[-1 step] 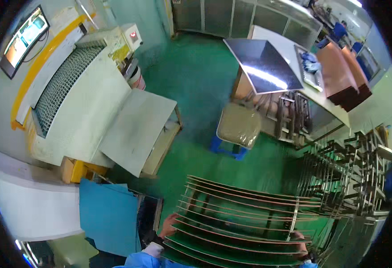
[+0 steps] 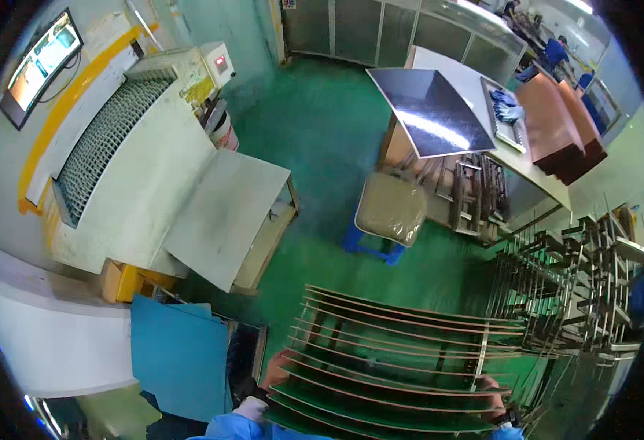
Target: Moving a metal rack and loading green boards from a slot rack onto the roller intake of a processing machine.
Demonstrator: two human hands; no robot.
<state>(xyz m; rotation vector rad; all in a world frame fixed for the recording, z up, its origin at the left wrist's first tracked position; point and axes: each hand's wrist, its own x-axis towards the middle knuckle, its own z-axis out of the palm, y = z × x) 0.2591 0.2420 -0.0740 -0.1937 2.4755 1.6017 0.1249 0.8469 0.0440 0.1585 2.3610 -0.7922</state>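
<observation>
Several thin, copper-edged panels (image 2: pixel 380 402) stand on edge in a row in front of me, their faces dark green. My left hand (image 2: pixel 276 369) is at the left end of one panel, its fingers closed around the edge. At the opposite end, my right hand (image 2: pixel 492 397) grips the right edge, partly hidden by the panels. A metal upright (image 2: pixel 481 348) of the rack crosses the row near its right end. Blue sleeves and dark bands show at both wrists.
Blue sheets (image 2: pixel 179 352) lie at left, beside a pale machine (image 2: pixel 138 165) with a roller bed and flat outfeed board (image 2: pixel 230 213). Ahead stand a padded stool (image 2: pixel 391 209) and a table with a glossy dark panel (image 2: pixel 439 110) and copper sheets (image 2: pixel 549 121). Metal racks (image 2: pixel 578 271) crowd the right.
The view has shifted very slightly. Both hands stay at the ends of the panel, with no clear movement.
</observation>
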